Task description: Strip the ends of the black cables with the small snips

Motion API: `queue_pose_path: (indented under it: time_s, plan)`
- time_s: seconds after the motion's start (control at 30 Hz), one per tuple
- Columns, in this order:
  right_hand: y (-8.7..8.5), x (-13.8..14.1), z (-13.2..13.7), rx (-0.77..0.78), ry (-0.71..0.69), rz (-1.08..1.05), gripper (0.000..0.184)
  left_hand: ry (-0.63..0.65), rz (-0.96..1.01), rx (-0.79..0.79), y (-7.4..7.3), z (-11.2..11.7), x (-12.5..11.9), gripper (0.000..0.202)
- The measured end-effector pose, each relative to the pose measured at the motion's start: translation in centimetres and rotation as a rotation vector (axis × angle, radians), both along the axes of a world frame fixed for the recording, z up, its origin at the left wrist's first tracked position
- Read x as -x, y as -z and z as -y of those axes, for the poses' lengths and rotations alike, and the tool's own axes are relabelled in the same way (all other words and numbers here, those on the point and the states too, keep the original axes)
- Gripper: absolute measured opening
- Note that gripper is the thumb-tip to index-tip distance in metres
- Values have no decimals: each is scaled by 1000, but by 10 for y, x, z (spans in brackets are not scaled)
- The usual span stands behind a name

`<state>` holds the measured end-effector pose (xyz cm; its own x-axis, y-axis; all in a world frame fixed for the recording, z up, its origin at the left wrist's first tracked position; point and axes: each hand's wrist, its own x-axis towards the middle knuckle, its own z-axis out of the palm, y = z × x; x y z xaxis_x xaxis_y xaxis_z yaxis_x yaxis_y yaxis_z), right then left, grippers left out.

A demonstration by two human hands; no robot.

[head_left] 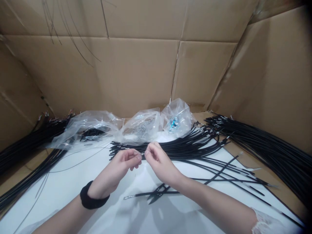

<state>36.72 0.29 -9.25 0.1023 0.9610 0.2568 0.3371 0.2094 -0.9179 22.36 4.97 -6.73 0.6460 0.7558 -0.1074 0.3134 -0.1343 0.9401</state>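
Observation:
Over the white work surface (102, 172), my left hand (128, 161) and my right hand (158, 161) meet fingertip to fingertip, both closed in a pinch. A tiny pale or silvery piece shows between the fingers, too small to name. Just behind them lies a bundle of black cables (170, 150), their ends fanned out to the right. Below my right wrist, dark thread snips (158, 192) rest beside a loose black cable (143, 194) with a silvery end. A black band circles my left wrist.
Clear plastic bags stand at the back: one with dark parts (92, 132), one with small clear pieces (142, 126), one with blue parts (174, 124). Cable bundles flank the left (31, 136) and right (263, 149). Cardboard walls (136, 71) enclose the back and sides.

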Motion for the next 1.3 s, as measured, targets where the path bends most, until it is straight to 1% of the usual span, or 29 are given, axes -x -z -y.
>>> queue_pose_path:
  time_s: [0.07, 0.13, 0.37, 0.43, 0.5, 0.6, 0.67, 0.77, 0.87, 0.93, 1.0, 1.1, 1.17, 1.23, 1.3]
  plan:
    - [-1, 0, 1, -9, 11, -3, 17, 45, 40, 107, -1, 1, -1, 18]
    - [0, 0, 2, -19, 8, -12, 17, 68, 60, 159, -1, 1, -2, 18]
    - [6, 2, 3, -22, 6, -86, 17, 105, 68, 191, 4, 0, -5, 17]
    - [7, 2, 2, -17, 5, -101, 17, 97, 59, 161, 5, -1, -4, 18]
    - [7, 3, 0, -24, 5, -105, 18, 58, 49, 79, 4, -1, -3, 20]
    - [5, 4, -2, -52, -5, -121, 19, 8, 59, -44, 1, 0, -2, 24]
    - [4, 4, -2, -71, -26, -138, 21, 0, 73, -80, -2, 2, -2, 26]
    - [2, 4, 1, -61, -79, -164, 22, -22, 71, -88, -5, 3, -2, 26]
    - [3, 3, 3, 32, -159, -178, 25, -44, 73, -62, -5, 4, -1, 25]
    - [4, 2, 4, 79, -175, -187, 27, -73, 75, -56, -4, 3, 0, 25]
    - [5, 3, 4, 80, -173, -215, 27, -107, 72, -54, -1, 2, 0, 23]
    - [7, 5, 4, 53, -150, -233, 27, -121, 86, 19, 2, 1, 0, 18]
    - [7, 6, 5, 27, -130, -215, 27, -81, 115, 113, 4, 1, -1, 17]
    - [6, 6, 5, 5, -134, -199, 27, -35, 149, 193, 5, 2, -2, 21]
    - [5, 4, 5, 11, -155, -206, 27, 6, 148, 205, 3, 1, -2, 23]
